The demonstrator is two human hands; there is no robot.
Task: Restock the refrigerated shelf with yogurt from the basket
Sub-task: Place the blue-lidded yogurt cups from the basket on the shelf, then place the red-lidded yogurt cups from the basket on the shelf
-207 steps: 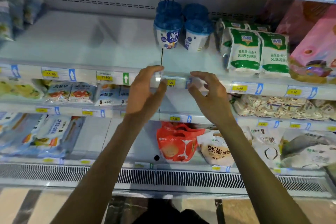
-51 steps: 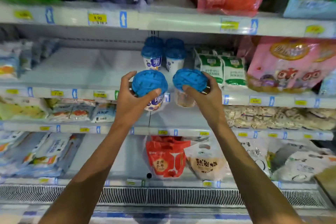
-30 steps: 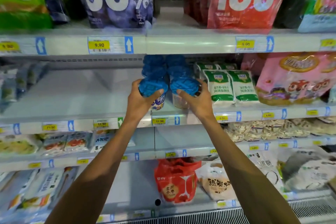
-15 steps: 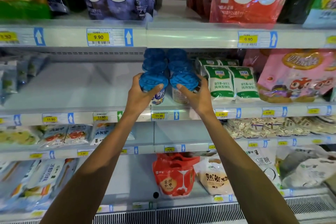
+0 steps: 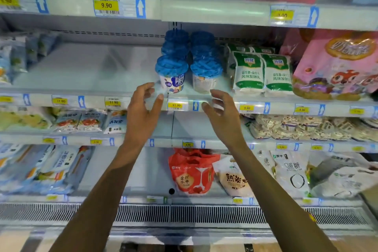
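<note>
Chilled supermarket case, white tiers, yellow price tags [image 5: 177, 105] along every lip. Yogurt cups [image 5: 176, 51], blue-lidded, ranked in two columns at the centre of the frame on the second shelf [image 5: 81, 71] from the top. Front pair set just behind the lip, at least two more behind each. Front left cup [image 5: 171, 80] turned label-forward; front right cup [image 5: 204, 82] turned to a plainer side. Left hand [image 5: 143, 112] and right hand [image 5: 223, 114] poised just below and in front of that pair, touching neither cup. Fingers [image 5: 147, 86] spread and loosely curved, gripping nothing.

Judged the placing of this pair finished, with more stock to fetch; saw no basket anywhere in frame. Would have done well to square the front pair to the columns behind. Likewise to rotate the right cup until its label faced out, and to keep both clear of the lip against tipping. Noted plenty of bare shelf toward the left of the frame for further columns.

Lids sealed, so contents of the cups hidden. Just right of the cups, green-and-white pouches [image 5: 248, 71], upright, two across with more behind. Beyond them, at the right edge, a large pink bag [image 5: 337, 63]. Lower tiers packed with flat packets and, under the hands, a red bag [image 5: 192, 174] beside a pale bag [image 5: 233, 178].
</note>
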